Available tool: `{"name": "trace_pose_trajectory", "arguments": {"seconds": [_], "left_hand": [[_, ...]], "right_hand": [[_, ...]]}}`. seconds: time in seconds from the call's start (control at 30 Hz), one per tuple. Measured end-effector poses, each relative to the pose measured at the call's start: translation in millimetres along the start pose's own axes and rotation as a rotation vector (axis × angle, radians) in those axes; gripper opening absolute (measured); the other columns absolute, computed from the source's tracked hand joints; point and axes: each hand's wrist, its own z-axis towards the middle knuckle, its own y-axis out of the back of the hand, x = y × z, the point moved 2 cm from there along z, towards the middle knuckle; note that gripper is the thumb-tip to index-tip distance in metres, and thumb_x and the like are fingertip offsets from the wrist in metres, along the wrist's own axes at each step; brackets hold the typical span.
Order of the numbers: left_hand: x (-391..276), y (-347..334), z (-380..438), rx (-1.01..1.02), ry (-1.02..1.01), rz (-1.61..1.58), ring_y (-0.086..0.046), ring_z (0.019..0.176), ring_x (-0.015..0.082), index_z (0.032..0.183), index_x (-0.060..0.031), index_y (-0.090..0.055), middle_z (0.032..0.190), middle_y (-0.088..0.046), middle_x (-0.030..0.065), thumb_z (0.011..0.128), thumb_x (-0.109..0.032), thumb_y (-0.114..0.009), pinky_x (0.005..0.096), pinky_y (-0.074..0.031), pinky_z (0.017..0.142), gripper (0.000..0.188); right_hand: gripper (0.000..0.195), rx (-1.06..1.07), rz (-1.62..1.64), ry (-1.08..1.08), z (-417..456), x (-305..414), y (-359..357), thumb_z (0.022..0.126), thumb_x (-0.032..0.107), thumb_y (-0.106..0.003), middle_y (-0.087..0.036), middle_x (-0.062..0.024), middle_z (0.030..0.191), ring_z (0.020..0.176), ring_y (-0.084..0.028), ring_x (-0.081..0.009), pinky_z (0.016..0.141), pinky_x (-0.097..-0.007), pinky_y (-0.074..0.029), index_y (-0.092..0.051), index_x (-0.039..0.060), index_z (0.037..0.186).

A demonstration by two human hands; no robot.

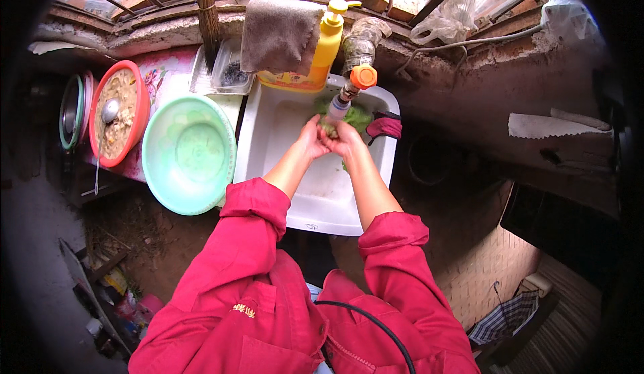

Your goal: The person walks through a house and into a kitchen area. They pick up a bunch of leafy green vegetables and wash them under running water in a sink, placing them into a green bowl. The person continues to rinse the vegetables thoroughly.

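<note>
Beneath the tap with an orange handle [363, 76], my left hand [313, 140] and my right hand [348, 140] meet around a small bunch of pale green vegetable [329, 130]. The clear nozzle [338, 108] of the tap comes down right above my fingers. More leafy greens [358, 117] lie behind my hands at the back of the white sink [312, 203]. A bit of green leaf shows beside my right wrist. Partly hidden by the hands and nozzle, the held bunch cannot be made out fully.
A mint-green plastic basin [188, 155] stands left of the sink, with a red bowl of food [118, 117] and a spoon beyond it. Behind the sink, a grey cloth [282, 34] drapes over a yellow pump bottle [327, 47]. A dark pink cloth [385, 126] hangs on the right rim.
</note>
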Motion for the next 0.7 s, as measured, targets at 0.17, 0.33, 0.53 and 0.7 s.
{"name": "trace_pose_trajectory", "arguments": {"seconds": [0.17,0.33,0.53,0.7], "left_hand": [[4,9,-47,-0.253,-0.064,0.425,-0.05,0.109,0.0265,0.12,-0.0076,-0.047,0.117,-0.053,0.013,0.091,-0.043,-0.044,0.0521,-0.047,0.083,0.046],[33,60,-71,-0.496,-0.821,1.26,-0.04,0.119,0.0327,0.126,-0.0086,-0.041,0.126,-0.044,0.0167,0.075,-0.028,-0.068,0.0557,-0.034,0.097,0.061],[28,18,-78,-0.025,-0.887,1.856,-0.012,0.14,0.0348,0.14,-0.0162,-0.03,0.146,-0.031,0.0111,0.056,-0.035,-0.081,0.0548,-0.013,0.111,0.101],[7,26,-57,0.051,-0.639,1.458,-0.06,0.082,0.013,0.105,-0.006,-0.06,0.09,-0.065,0.0047,0.068,-0.021,-0.077,0.029,-0.049,0.075,0.043]], "right_hand": [[0.019,0.069,-0.868,0.081,-49,-27,9,0.082,0.015,-0.063,-0.061,-0.0055,0.07,0.052,-0.058,-0.0146,0.041,-0.0252,-0.048,-0.058,0.0031,0.096],[0.031,-0.122,-1.53,0.177,-73,-18,18,0.066,0.015,-0.069,-0.066,-0.0122,0.07,0.055,-0.065,-0.018,0.047,-0.0307,-0.053,-0.06,-0.002,0.09],[0.034,0.167,-1.774,0.093,-84,15,-7,0.062,0.013,-0.072,-0.066,-0.0138,0.073,0.055,-0.065,-0.0203,0.047,-0.0327,-0.054,-0.064,-0.0037,0.089],[0.066,0.246,-1.152,0.061,-97,46,-3,0.077,0.035,-0.074,-0.062,-0.0112,0.102,0.073,-0.064,-0.0167,0.058,-0.0258,-0.052,-0.046,0.0003,0.126]]}}
